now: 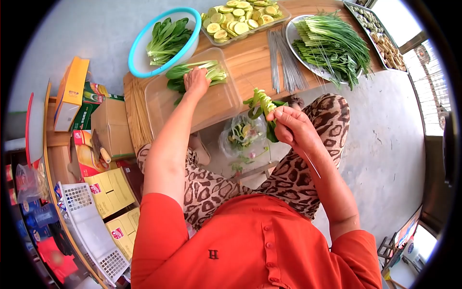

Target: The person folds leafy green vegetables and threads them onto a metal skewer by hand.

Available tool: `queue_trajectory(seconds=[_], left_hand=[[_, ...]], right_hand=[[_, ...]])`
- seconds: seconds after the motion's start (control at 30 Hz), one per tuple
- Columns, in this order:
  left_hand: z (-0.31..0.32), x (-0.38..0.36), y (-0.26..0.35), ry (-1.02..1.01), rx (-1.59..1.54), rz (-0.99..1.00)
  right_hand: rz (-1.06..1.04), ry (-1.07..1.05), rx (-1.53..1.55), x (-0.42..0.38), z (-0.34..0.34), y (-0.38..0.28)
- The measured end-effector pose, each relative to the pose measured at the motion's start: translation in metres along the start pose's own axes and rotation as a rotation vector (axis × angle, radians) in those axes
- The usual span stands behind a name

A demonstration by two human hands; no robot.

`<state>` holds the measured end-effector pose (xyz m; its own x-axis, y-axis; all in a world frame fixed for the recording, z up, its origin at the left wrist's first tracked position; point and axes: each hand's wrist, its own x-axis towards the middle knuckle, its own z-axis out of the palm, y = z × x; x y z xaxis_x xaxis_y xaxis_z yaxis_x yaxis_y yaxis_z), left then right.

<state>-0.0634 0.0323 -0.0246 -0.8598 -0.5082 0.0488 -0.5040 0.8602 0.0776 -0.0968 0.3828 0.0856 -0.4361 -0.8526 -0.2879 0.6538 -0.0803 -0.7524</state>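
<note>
My right hand (294,126) is closed round a thin skewer (313,166), whose lower end sticks out below the fist. Pale stems and green leaves of a threaded bok choy bunch (262,102) stand above the fingers. My left hand (196,83) reaches into a clear plastic tray (233,98), its fingers curled over loose bok choy (216,74) lying there. Parts of those leaves are hidden under the hand. Thin metal skewers (284,62) lie on the wooden table to the right of the tray.
A blue-rimmed basin (137,67) holds more bok choy; a box of sliced zucchini (240,28) sits beside it. Chives and leafy herbs (332,43) fill a plate. Bamboo sticks (137,115) lie at the left. A plastic bag with scraps (243,135) is below the table edge.
</note>
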Motion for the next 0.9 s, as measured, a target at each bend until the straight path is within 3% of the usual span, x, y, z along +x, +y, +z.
queue_trajectory(seconds=[0.1,0.17,0.37,0.43,0.5,0.57,0.63,0.7,0.9], left_hand=[[-0.012,-0.005,0.000,0.023,-0.042,-0.041],[-0.021,-0.003,-0.006,-0.077,-0.188,-0.106],[-0.032,-0.008,-0.034,0.160,-0.396,-0.150],[-0.034,-0.007,-0.052,0.274,-0.574,-0.082],[-0.050,-0.012,-0.059,0.278,-0.672,-0.119],[-0.072,-0.021,-0.059,0.221,-1.020,-0.257],[-0.089,-0.033,-0.059,0.224,-1.155,-0.274],[-0.101,-0.044,-0.060,0.169,-1.536,-0.286],[-0.120,-0.105,-0.030,0.119,-1.779,-0.276]], right_hand=[[0.017,0.002,-0.027,0.001,0.002,0.001],[0.013,-0.008,-0.039,0.002,0.002,0.003],[0.028,-0.018,-0.085,0.006,0.008,0.008],[0.038,0.005,-0.134,0.009,0.010,0.012],[0.036,-0.005,-0.156,0.010,0.012,0.014],[0.033,-0.010,-0.176,0.011,0.014,0.016],[0.034,-0.002,-0.202,0.011,0.016,0.018],[0.024,-0.003,-0.220,0.011,0.016,0.020],[-0.012,0.008,-0.361,-0.005,0.046,0.013]])
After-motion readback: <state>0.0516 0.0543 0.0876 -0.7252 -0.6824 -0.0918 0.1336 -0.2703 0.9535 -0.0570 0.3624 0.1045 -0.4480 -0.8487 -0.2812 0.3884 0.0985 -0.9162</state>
